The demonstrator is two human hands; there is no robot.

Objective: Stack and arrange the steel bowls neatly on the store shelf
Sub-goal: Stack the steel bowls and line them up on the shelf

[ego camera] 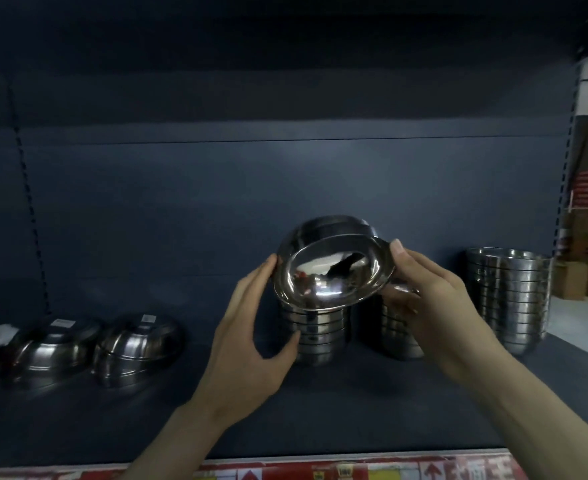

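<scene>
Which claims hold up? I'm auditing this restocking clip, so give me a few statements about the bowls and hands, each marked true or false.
1. The tilted bowl is held over the middle stack. True.
2. Only the right hand touches it. False: the left hand touches its other side.
3. The far-left bowls lie upside down. True.
4. The tallest stack, at the right, is upside down. False: its bowls stand rim up.
</scene>
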